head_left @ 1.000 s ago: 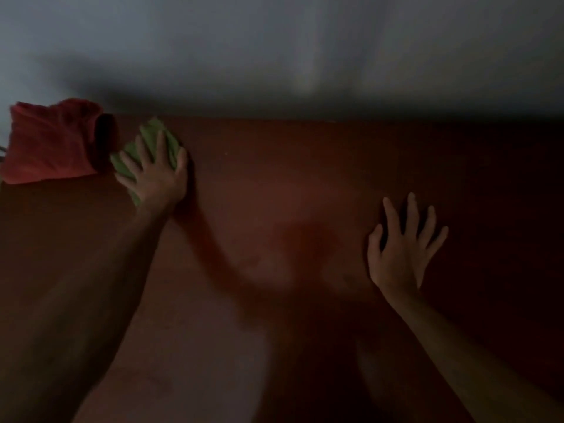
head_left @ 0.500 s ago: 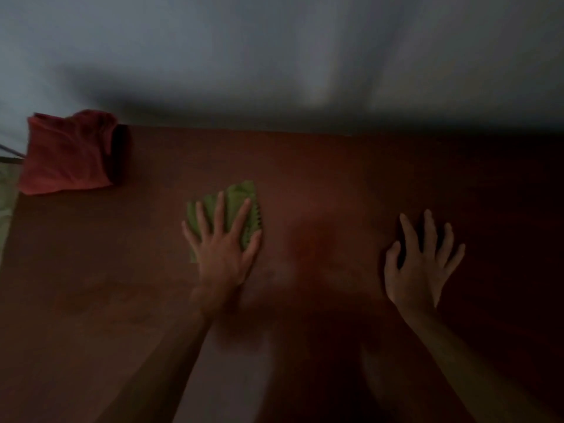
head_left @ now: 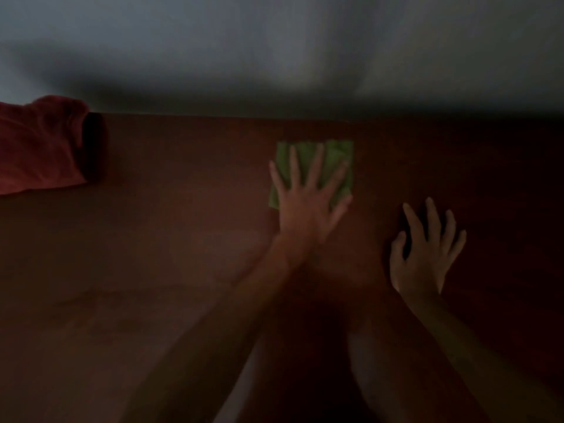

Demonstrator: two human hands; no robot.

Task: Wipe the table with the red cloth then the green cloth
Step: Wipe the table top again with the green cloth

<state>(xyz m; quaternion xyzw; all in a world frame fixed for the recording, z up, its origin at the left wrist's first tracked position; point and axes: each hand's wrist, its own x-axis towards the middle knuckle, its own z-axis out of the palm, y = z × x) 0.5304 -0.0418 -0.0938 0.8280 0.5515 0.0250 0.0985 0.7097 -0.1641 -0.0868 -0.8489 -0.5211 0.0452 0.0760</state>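
Note:
The scene is dim. A folded green cloth (head_left: 334,154) lies flat on the dark reddish-brown table (head_left: 183,239), near the far edge, right of centre. My left hand (head_left: 308,199) presses down on it with fingers spread, covering its lower half. My right hand (head_left: 425,254) rests flat on the bare table to the right of the cloth, fingers apart and holding nothing. A crumpled red cloth (head_left: 39,148) sits at the table's far left corner, away from both hands.
A pale grey wall (head_left: 274,50) rises directly behind the table's far edge. The table's near side is lost in shadow under my forearms.
My left hand has slid the green cloth from beside the red cloth at the far left, across the table to the right, now close to my right hand. The right hand stayed put.

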